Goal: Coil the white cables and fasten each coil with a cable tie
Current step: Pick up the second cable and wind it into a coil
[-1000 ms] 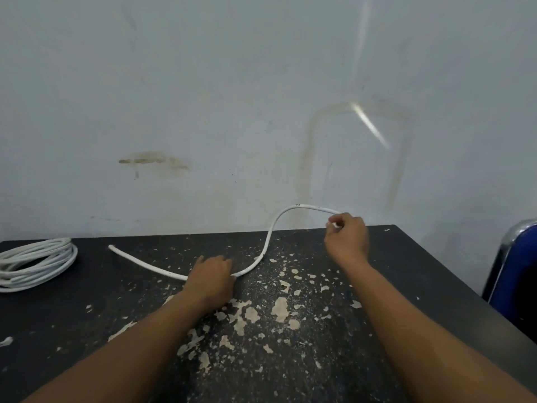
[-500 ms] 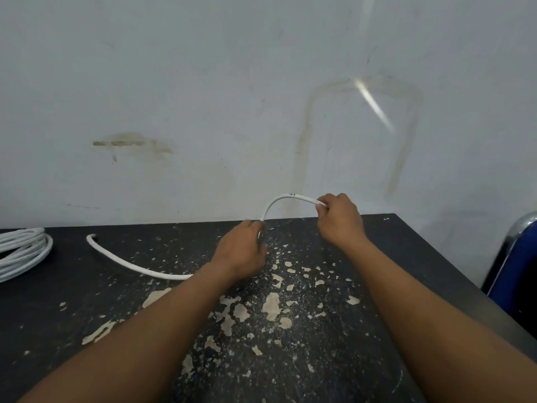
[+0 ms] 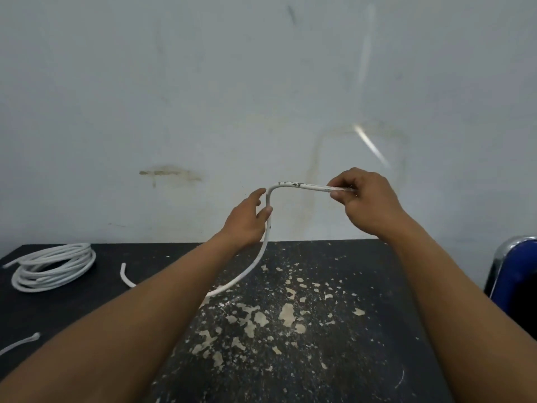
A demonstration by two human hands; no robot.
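Holding one white cable (image 3: 311, 186) higher than before, bent over the black table (image 3: 348, 359): end pinched in right hand (image 3: 369, 205), bend loosely clasped by half-open left hand (image 3: 244, 225). One coil (image 3: 43, 282) far left.

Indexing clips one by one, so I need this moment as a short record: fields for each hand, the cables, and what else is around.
left hand: holds the loose cable between thumb and fingers, just below its bend
right hand: pinches the loose cable near its raised end
loose cable: bent sharply between the hands, then drops to the table; far end lies on it
coiled cable: on the table's far left; no tie visible
other: blue chair at right; small white strip near left, possibly a cable tie
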